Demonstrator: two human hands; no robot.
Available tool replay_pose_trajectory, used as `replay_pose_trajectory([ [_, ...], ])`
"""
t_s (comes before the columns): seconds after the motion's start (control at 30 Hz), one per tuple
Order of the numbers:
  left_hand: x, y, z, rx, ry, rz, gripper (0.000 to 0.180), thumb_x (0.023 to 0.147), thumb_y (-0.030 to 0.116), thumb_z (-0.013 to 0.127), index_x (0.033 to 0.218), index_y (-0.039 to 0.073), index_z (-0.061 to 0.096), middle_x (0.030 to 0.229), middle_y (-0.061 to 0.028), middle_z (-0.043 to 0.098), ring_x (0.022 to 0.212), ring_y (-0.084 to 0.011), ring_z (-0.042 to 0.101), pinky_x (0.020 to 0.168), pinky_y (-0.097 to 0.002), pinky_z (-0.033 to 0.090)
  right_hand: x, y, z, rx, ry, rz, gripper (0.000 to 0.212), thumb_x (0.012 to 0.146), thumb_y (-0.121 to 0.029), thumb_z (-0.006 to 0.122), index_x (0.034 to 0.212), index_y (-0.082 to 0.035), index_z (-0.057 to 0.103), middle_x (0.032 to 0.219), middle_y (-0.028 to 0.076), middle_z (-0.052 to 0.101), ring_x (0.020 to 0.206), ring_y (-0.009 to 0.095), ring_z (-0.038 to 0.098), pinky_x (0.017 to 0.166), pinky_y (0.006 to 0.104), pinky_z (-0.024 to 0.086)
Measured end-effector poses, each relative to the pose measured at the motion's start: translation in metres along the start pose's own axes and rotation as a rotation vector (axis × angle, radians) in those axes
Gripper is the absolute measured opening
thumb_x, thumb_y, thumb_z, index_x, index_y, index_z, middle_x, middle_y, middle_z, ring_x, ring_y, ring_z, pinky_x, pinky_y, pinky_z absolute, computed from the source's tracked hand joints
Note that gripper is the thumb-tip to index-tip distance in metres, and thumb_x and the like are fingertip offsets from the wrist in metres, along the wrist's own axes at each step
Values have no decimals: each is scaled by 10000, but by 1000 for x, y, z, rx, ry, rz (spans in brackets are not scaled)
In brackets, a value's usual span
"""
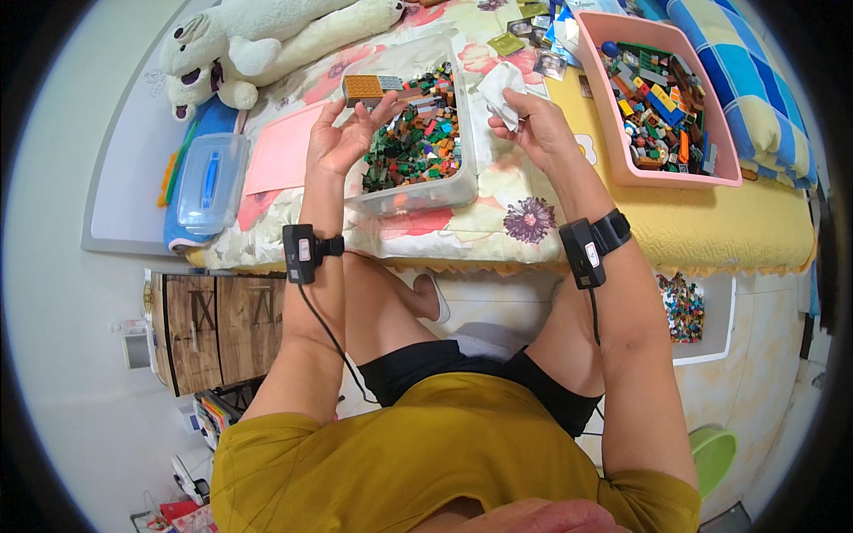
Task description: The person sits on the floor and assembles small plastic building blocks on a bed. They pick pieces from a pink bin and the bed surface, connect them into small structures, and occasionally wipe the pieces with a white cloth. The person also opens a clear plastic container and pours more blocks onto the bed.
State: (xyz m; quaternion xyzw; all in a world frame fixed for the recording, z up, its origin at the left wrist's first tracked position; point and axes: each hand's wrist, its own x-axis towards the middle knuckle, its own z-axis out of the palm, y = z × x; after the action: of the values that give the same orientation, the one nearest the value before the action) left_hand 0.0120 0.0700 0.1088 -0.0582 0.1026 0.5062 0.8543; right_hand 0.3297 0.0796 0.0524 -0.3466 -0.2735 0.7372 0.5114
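Note:
My left hand (345, 142) is turned palm up with its fingers apart, over the left edge of a clear plastic bin (413, 195). Inside the bin lie many small mixed toy building bricks (422, 147), mostly green, brown and black. Just beyond my left fingertips is a block of bricks (364, 89) with an orange-tan studded top and a grey end; whether the fingers touch it I cannot tell. To the right of the bin, my right hand (542, 133) pinches a crumpled white tissue (504, 91) above the flowered cloth.
On the right, a pink bin (671, 180) holds larger bricks beside a checked blue quilt (751, 80). At the left are a pink lid (280, 155), a blue-handled clear box (209, 191) and a white plush bear (258, 44). A white tub (715, 333) of tiny pieces stands on the floor.

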Motion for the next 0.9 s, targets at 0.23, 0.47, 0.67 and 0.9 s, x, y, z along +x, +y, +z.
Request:
replay_pose_trajectory([
  [0.23, -1, -14, 32, 339, -30, 9, 645, 906, 44, 625, 1436, -105, 288, 1544, -361, 169, 1356, -468, 430, 894, -369, 623, -3, -4, 1, -45, 24, -21, 318, 977, -191, 612, 1158, 70, 594, 980, 133, 680, 772, 204, 697, 641, 300, 600],
  [0.47, 34, -87, 50, 1730, 100, 478, 212, 913, 99, 638, 1063, -50, 644, 1081, -179, 685, 1081, -298, 690, 862, -327, 571, -4, -9, 0, -37, -24, -65, 340, 985, -206, 600, 1187, 67, 579, 1023, 142, 684, 790, 208, 702, 658, 301, 604],
  [0.67, 60, -138, 29, 2608, -394, 1109, 166, 772, 19, 686, 904, -7, 589, 1384, -317, 493, 1157, -439, 603, 836, -413, 538, -6, -16, -3, 109, -60, -161, 328, 971, -216, 616, 1184, 32, 590, 993, 147, 703, 744, 243, 722, 617, 321, 620],
  [0.9, 76, -144, 22, 2588, -548, 1162, 186, 757, -12, 697, 897, -6, 574, 1452, -299, 440, 1068, -399, 650, 837, -422, 547, -6, -17, 0, -93, -32, -262, 361, 953, -320, 657, 1145, -16, 632, 926, 97, 705, 688, 168, 705, 574, 286, 608],
])
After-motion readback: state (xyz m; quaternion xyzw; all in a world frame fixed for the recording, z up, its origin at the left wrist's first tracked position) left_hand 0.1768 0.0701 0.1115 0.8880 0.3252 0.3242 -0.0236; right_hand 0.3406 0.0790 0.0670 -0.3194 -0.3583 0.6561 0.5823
